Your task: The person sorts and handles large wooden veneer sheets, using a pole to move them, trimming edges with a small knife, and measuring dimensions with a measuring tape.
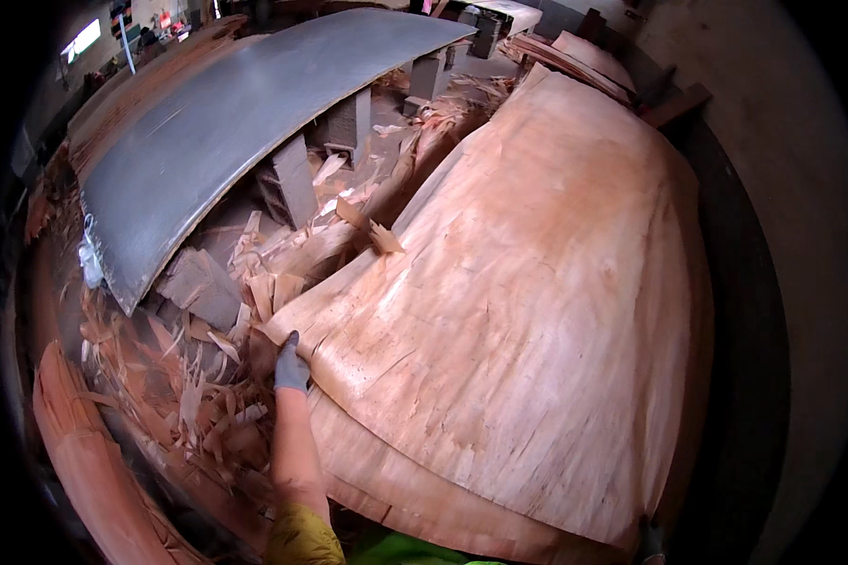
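A wide, thin sheet of reddish-tan wood veneer (499, 311) spreads in front of me, its near edge raised in a curl over another veneer sheet (415, 494) beneath. My left hand (292, 367), in a grey glove, is closed on the near left corner of the upper sheet, with the thumb showing at its edge. At the near right corner, my right hand (650, 541) is a dark shape in shadow. Creases in the sheet run together at that hand, which appears closed on the corner; its fingers are mostly hidden.
Torn veneer scraps (207, 386) heap up on the left beside a rolled bundle of veneer (85, 452). Beyond them a large dark grey panel (273, 104) rests on blocks (292, 179). More veneer pieces (584, 61) lie at the far end, and bare floor (773, 113) runs along the right.
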`<state>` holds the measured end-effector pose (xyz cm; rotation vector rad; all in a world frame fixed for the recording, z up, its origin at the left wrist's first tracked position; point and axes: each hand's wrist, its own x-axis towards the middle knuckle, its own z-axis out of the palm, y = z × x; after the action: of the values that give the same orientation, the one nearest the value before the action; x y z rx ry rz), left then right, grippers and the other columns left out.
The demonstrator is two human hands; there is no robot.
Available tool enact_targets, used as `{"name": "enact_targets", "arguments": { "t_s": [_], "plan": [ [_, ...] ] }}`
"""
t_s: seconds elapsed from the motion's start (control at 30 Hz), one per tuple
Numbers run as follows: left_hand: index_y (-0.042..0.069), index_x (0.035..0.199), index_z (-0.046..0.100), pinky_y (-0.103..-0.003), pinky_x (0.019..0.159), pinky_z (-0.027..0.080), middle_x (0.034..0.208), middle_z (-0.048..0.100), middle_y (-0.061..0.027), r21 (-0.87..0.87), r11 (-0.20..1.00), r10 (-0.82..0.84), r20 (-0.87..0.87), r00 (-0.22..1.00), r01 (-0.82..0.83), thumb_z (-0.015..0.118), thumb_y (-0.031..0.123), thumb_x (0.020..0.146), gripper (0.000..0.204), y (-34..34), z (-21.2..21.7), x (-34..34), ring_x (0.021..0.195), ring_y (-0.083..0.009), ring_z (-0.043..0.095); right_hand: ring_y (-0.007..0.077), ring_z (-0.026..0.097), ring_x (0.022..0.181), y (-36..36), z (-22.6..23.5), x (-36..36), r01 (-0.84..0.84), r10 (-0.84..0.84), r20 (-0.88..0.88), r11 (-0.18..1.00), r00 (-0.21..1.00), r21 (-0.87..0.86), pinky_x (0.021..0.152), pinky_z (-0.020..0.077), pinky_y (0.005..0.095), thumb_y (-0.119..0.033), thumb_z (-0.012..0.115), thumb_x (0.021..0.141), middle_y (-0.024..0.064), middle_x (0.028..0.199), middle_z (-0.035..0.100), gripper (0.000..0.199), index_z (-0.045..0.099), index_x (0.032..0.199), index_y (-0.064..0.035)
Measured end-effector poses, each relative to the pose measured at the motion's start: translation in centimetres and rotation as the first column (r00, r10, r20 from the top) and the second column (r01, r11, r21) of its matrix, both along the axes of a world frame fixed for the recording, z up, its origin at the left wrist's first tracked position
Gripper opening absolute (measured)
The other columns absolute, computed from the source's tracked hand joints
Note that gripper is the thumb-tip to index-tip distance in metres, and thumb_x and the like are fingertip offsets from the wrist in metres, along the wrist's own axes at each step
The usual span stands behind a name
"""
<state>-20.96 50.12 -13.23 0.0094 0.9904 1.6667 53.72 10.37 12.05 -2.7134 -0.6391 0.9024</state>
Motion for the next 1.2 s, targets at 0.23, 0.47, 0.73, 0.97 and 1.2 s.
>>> {"name": "enact_targets", "arguments": {
  "t_s": [0.23, 0.47, 0.73, 0.97, 1.2],
  "plan": [
    [-0.006, 0.102, 0.059, -0.027, 0.075, 0.048, 0.093, 0.063, -0.0086, 0.168, 0.986, 0.128, -0.722, 0.68, -0.007, 0.063, 0.006, 0.082, 0.024, 1.3, 18.6, 3.9, 0.082, -0.0153, 0.06, 0.0289, 0.048, 0.112, -1.3, -0.1, -1.4, 0.229, -0.215, -0.091, 0.952, 0.972, 0.202, 0.092, 0.0408, 0.0333, -0.034, 0.052, 0.087, 0.0171, 0.132, 0.044, 0.063, 0.032, 0.136, -0.0013],
    [-0.006, 0.097, 0.058, -0.028, 0.072, 0.045, 0.09, 0.064, -0.0103, 0.171, 0.958, 0.285, -0.667, 0.689, -0.231, 0.061, 0.019, 0.086, 0.028, -2.9, 24.1, 3.3, 0.078, -0.0164, 0.058, 0.0278, 0.048, 0.115, -1.7, -2.4, -1.7, 0.37, -0.341, -0.146, 0.874, 0.929, 0.315, 0.09, 0.0403, 0.0315, -0.029, 0.05, 0.087, 0.0156, 0.135, 0.043, 0.056, 0.037, 0.134, 0.0002],
    [-0.002, 0.113, 0.053, -0.039, 0.091, 0.04, 0.115, 0.054, -0.0106, -0.059, 0.972, 0.171, -0.486, 0.857, -0.228, 0.054, 0.024, 0.088, 0.036, -17.4, 12.2, 3.9, 0.103, -0.0235, 0.051, 0.0264, 0.045, 0.117, -10.7, -9.3, 2.7, 0.216, -0.271, 0.017, 0.802, 0.963, 0.556, 0.096, 0.0371, 0.0336, -0.02, 0.052, 0.089, 0.015, 0.132, 0.045, 0.046, 0.043, 0.129, 0.0014],
    [0.001, 0.118, 0.049, -0.04, 0.088, 0.042, 0.112, 0.054, -0.0097, 0.001, 0.967, 0.233, -0.398, 0.887, -0.254, 0.054, 0.021, 0.087, 0.037, -26.8, 3.0, 1.5, 0.099, -0.0238, 0.052, 0.0249, 0.04, 0.122, -13.8, -5.2, 1.9, 0.385, -0.402, 0.028, 0.893, 0.915, 0.234, 0.1, 0.0353, 0.0335, -0.015, 0.048, 0.092, 0.0135, 0.137, 0.04, 0.043, 0.04, 0.132, -0.001],
    [0.003, 0.129, 0.041, -0.035, 0.088, 0.042, 0.12, 0.051, -0.0093, -0.008, 0.951, 0.271, -0.465, 0.843, -0.31, 0.056, 0.013, 0.086, 0.047, -19.8, 6.3, 9.4, 0.1, -0.0223, 0.052, 0.0297, 0.037, 0.124, -7.3, -4.6, 5.5, 0.406, -0.396, -0.127, 0.782, 0.909, 0.473, 0.103, 0.0322, 0.0408, -0.03, 0.048, 0.093, 0.0151, 0.139, 0.035, 0.053, 0.034, 0.136, -0.0028]
  ]
}}
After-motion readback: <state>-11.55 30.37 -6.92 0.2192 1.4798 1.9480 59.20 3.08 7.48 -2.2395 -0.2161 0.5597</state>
